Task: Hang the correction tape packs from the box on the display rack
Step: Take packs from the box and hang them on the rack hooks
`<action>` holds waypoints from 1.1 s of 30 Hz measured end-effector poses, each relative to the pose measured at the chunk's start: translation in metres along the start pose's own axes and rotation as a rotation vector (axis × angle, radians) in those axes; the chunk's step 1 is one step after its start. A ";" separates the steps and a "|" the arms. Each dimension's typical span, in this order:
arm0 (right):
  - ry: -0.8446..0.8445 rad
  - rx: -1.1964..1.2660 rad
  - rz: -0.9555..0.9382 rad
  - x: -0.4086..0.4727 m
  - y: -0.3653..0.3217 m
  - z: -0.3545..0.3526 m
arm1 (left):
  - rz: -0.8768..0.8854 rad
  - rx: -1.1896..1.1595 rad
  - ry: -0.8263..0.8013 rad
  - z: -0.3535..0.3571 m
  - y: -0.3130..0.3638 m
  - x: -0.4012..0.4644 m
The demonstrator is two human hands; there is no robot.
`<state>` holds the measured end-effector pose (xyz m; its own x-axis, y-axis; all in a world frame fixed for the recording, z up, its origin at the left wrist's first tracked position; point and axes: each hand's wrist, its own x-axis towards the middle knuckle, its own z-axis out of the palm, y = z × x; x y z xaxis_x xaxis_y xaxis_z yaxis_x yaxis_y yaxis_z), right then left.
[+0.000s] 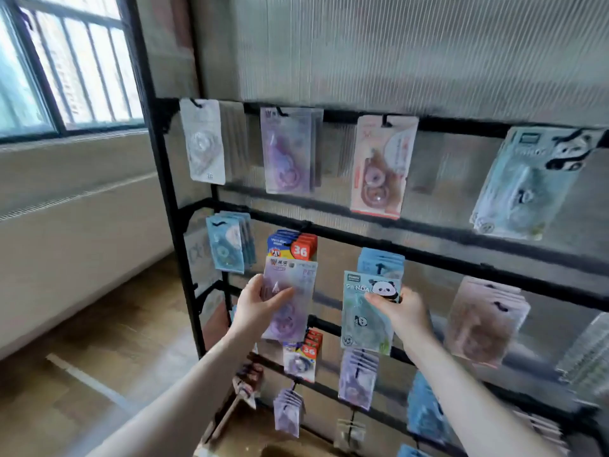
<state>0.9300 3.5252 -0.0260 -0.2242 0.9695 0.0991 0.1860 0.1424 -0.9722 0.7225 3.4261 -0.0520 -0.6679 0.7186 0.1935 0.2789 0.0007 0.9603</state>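
Observation:
My left hand [260,305] grips a purple correction tape pack [291,301] by its left edge, held in front of the black display rack [428,255], just below a hung stack of blue-and-red "36" packs [293,247]. My right hand [400,310] pinches a light blue panda pack [365,321] at its upper right, below a hung stack of blue packs [382,260]. Both held packs are upright and close to the rack's second row. The box is barely visible at the bottom edge [230,420].
The rack's rows carry many hung packs: white [204,143], purple [288,153], pink [382,166] and a panda pack [527,186] on top, pink stacks [484,321] at right, purple stacks [357,377] lower. A window [66,67] and wooden floor [99,341] lie left.

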 end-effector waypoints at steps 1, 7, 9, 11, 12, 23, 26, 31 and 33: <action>0.008 0.004 -0.024 -0.001 -0.011 -0.004 | 0.012 -0.004 0.007 -0.001 0.011 0.000; 0.009 0.048 -0.134 -0.005 -0.070 -0.032 | 0.087 -0.011 0.003 -0.005 0.068 0.004; 0.019 0.057 -0.144 -0.007 -0.085 -0.041 | 0.110 -0.012 0.003 -0.005 0.085 0.006; 0.034 0.050 -0.164 -0.007 -0.099 -0.049 | 0.131 -0.022 0.006 -0.005 0.100 0.009; 0.036 0.046 -0.175 -0.008 -0.105 -0.054 | 0.139 -0.030 0.005 -0.005 0.107 0.010; 0.154 0.015 -0.229 -0.016 -0.140 -0.106 | 0.230 -0.044 0.016 0.012 0.162 0.004; 0.198 0.050 -0.271 -0.016 -0.141 -0.121 | 0.238 -0.050 -0.007 0.021 0.166 0.003; 0.259 0.114 -0.284 -0.010 -0.144 -0.147 | 0.265 -0.054 -0.041 0.036 0.171 -0.002; 0.269 0.167 -0.285 -0.007 -0.145 -0.156 | 0.265 -0.049 -0.051 0.041 0.173 -0.004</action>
<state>1.0535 3.5289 0.1471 0.0175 0.9167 0.3992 -0.0098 0.3994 -0.9167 0.8018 3.4520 0.1054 -0.5397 0.7234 0.4305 0.4047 -0.2255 0.8862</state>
